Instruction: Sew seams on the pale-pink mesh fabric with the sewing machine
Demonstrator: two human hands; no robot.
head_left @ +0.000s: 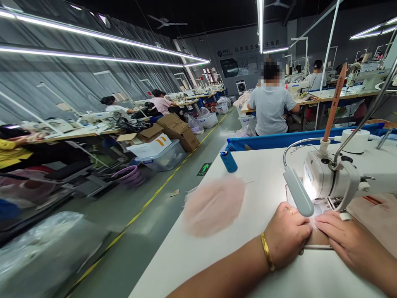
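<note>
A white sewing machine stands on the white table, its work area lit by a grey lamp on a bendable neck. Just in front of the needle area lies a small piece of pinkish-beige fabric. My left hand, with a gold bracelet at the wrist, has its fingers curled and closed at the fabric's left edge. From the right, my right hand rests with fingers stretched flat on the same fabric. The lamp and my fingers hide the needle and presser foot.
Sheer pink fabric lies on the table to the left, below a blue thread spool. More sheer fabric is at right. A brown pencil stands upright on the machine. Beyond, a person sits facing away.
</note>
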